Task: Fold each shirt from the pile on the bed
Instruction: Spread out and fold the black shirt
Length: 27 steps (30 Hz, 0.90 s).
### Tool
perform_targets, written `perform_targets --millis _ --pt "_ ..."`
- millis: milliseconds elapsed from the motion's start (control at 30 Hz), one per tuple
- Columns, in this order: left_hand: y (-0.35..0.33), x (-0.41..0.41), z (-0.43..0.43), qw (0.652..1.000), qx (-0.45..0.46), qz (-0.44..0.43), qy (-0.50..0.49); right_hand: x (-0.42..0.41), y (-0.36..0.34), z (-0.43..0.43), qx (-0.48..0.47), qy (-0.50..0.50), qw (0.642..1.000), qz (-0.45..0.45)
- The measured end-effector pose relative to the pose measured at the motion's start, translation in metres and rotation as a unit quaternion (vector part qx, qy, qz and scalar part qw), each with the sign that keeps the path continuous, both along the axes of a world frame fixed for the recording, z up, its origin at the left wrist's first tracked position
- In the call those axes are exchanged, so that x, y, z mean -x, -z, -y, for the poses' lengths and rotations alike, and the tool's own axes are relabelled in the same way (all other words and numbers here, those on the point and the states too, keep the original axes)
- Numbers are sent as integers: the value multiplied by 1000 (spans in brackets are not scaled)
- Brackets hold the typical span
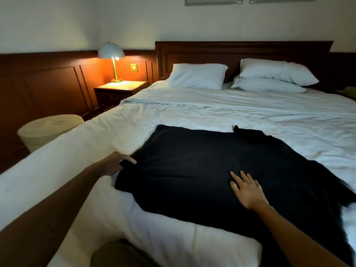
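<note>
A black shirt [212, 170] is spread flat on the white bed [250, 116], from centre of view to approx. 4 o'clock. Its 9 o'clock edge is pinched by the L hand [115, 163], thumb over a small fold of cloth. The R hand [248, 191] is laid flat on the shirt at approx. 5 o'clock, fingers straight & spread, nothing held. A lit lamp [111, 53] is seen at 11 o'clock, pillows [196, 76] at 1 o'clock.

I've got a plain black shirt [192, 160], a white duvet [269, 120], white pillows [196, 76], dark brown headboard [212, 53], brass lamp [111, 53] glowing orange.
</note>
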<state>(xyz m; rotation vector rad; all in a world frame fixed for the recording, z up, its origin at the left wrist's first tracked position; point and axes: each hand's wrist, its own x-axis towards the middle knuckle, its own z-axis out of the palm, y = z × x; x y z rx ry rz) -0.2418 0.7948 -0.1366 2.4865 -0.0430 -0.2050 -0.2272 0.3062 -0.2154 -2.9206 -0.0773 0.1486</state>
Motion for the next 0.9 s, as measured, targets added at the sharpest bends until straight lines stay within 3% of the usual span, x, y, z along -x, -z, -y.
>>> perform_targets --millis 100,233,400,467,567,667,700,733,800,833,900 --pt "11 -5 -11 998 33 -53 -25 10 -1 2 0 -7 1000 6" --pt "-16 16 9 963 65 -217 -148 18 -2 5 4 -14 1000 -4" --pt "-17 37 14 969 47 -147 -194 28 -6 6 9 -21 1000 -11" --pt "-14 39 13 965 33 -164 -204 32 -10 9 12 -29 999 -21" --pt "-23 43 21 961 -123 -182 -167 34 -19 13 12 -43 999 -32" --pt "-27 45 54 889 -431 -105 -111 28 -39 19 0 -45 999 -10" --pt "-26 42 68 877 -467 -58 -98 27 -46 21 -5 -49 999 6" --pt "-18 35 83 886 -453 -13 -94 25 -46 24 -11 -55 998 16" --pt "1 24 107 937 -340 57 -66 32 -42 26 8 -78 997 11" --pt "12 17 118 958 -278 58 -32 35 -36 27 21 -96 995 -3" --pt "32 7 134 971 -239 0 15 38 -30 30 27 -97 995 -22"
